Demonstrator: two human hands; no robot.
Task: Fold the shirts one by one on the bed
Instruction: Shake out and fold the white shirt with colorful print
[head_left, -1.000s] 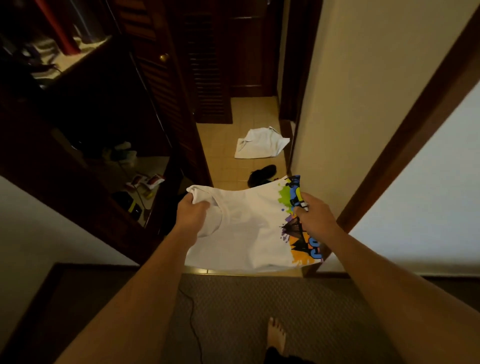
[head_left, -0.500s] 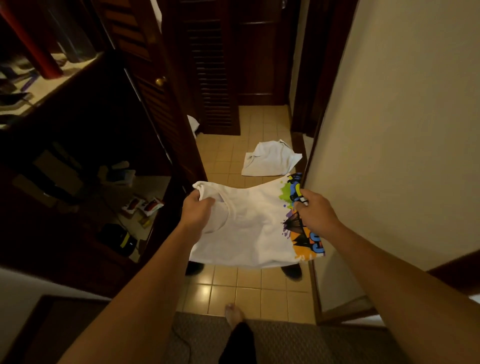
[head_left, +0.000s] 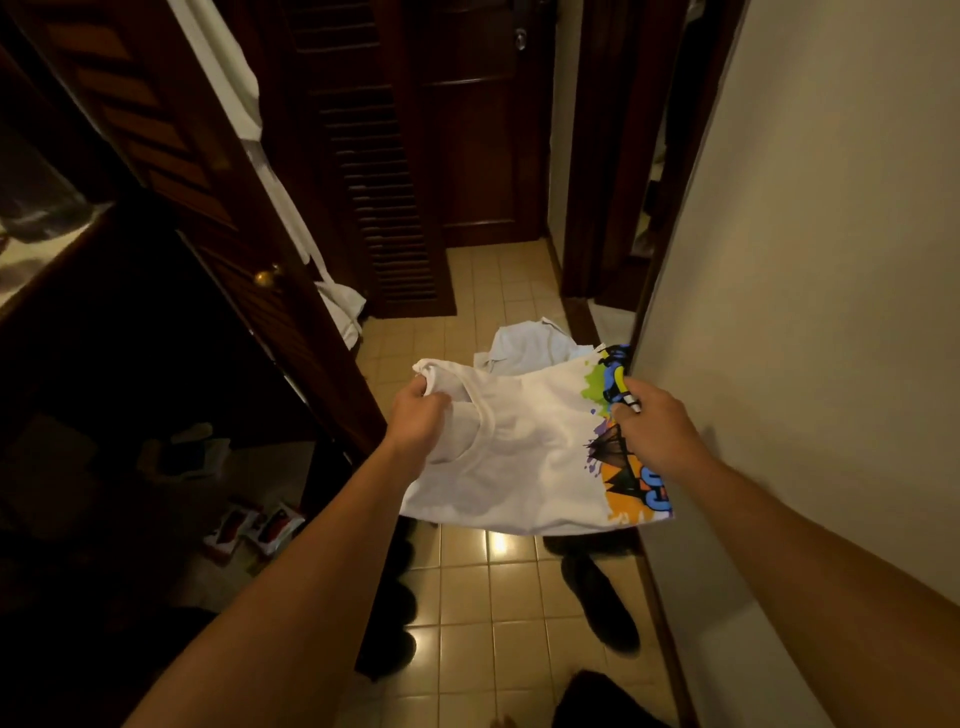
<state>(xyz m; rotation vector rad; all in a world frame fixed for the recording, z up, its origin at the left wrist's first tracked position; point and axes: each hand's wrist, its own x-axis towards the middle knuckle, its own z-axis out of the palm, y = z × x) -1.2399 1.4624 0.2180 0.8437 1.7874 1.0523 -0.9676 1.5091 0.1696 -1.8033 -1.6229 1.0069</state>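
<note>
A folded white shirt (head_left: 524, 457) with a bright green, blue and orange print along its right edge hangs in the air between both hands, over the tiled floor. My left hand (head_left: 418, 421) grips its left end near the collar. My right hand (head_left: 654, 434) grips the printed right end. A second white garment (head_left: 530, 345) lies crumpled on the tiles just beyond the held shirt. No bed is in view.
A dark louvred wooden door (head_left: 223, 218) with a brass knob stands open on the left, a white cloth (head_left: 291, 208) hanging by it. A cream wall (head_left: 810, 312) runs close on the right. Dark shoes (head_left: 602, 603) lie on the yellow tiled floor (head_left: 467, 587).
I have walked forward off the carpet onto the tiled hallway, carrying the shirt. Both hands keep the same grip. The garment on the floor is now closer.
</note>
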